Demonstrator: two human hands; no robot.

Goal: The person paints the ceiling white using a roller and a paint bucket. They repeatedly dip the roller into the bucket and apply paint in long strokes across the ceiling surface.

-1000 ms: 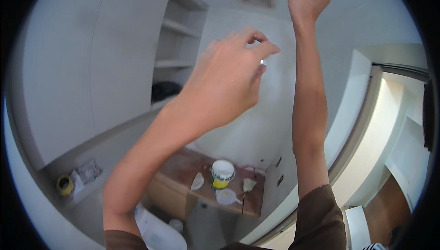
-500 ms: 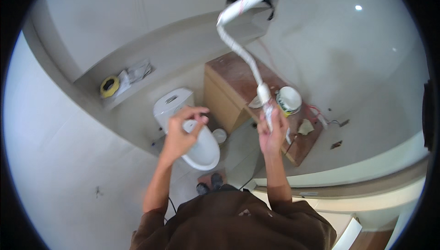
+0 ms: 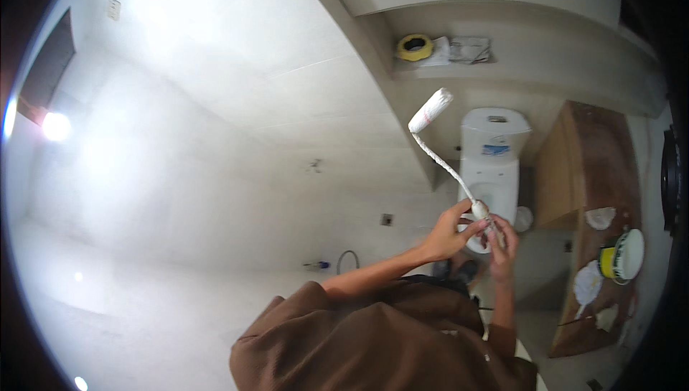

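White paint roller [image 3: 430,110], light and top-heavy on its thin bent stem, rises over the toilet [image 3: 494,168]; fingers of my left hand [image 3: 446,232] and right hand [image 3: 501,247] clamp its handle.

A bathroom under renovation: toilet [image 3: 494,168], tiled walls [image 3: 215,140], paint bucket [image 3: 621,256].
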